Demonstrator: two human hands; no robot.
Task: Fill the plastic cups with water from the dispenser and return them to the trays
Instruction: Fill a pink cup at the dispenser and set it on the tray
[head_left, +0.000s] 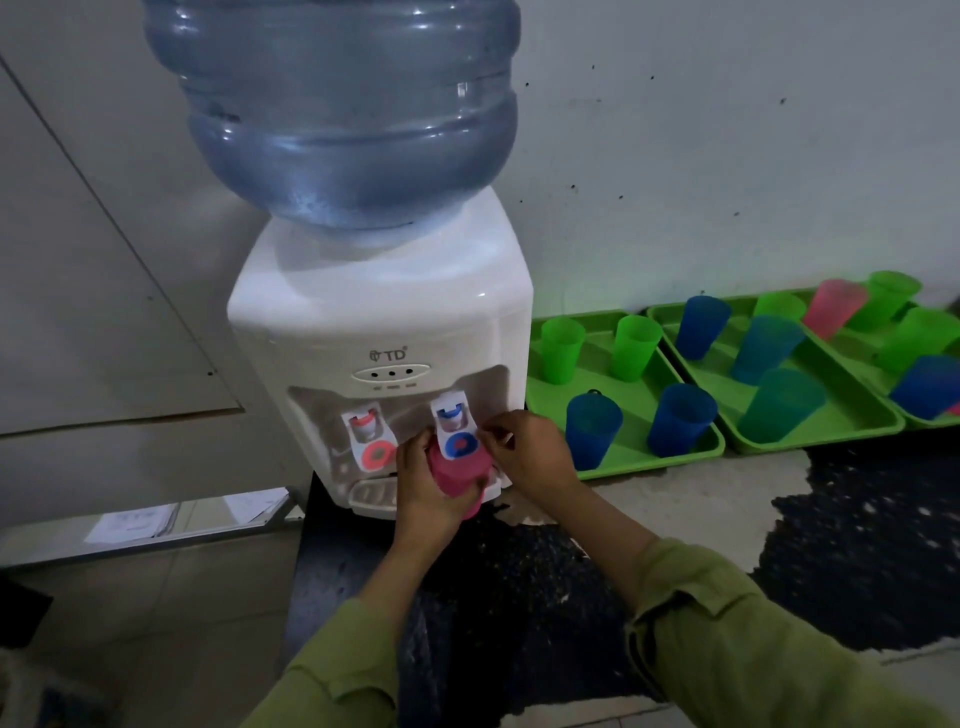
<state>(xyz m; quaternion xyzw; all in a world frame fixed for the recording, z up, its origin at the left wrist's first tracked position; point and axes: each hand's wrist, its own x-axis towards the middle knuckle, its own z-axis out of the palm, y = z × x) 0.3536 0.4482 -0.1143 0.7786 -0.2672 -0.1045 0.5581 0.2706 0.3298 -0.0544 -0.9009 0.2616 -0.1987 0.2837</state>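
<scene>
Dark speckled surface (519, 597) runs beneath both olive sleeves. Left hand (423, 501) wraps a pink cup (458, 475), held directly under the dispenser's (384, 322) blue tap (456, 434). Right hand (530, 457), at the tap's 3 o'clock, touches its lever with curled fingers; grip unclear. Farther, at 2 o'clock, green trays (641, 408) hold green cups (562, 349) and blue cups (592, 428).

Translucent blue water bottle (337, 104) inverted atop white plastic dispenser (384, 312). Pink plastic cup (457, 475) under the dispenser's right-hand blue-marked tap (455, 434); left hand (426, 501) around the cup, right hand (532, 460) at the tap's right edge. Right of the dispenser, against the white painted wall (727, 156): green plastic trays (641, 410) side by side, coloured plastic cups (680, 418) standing in them.
</scene>
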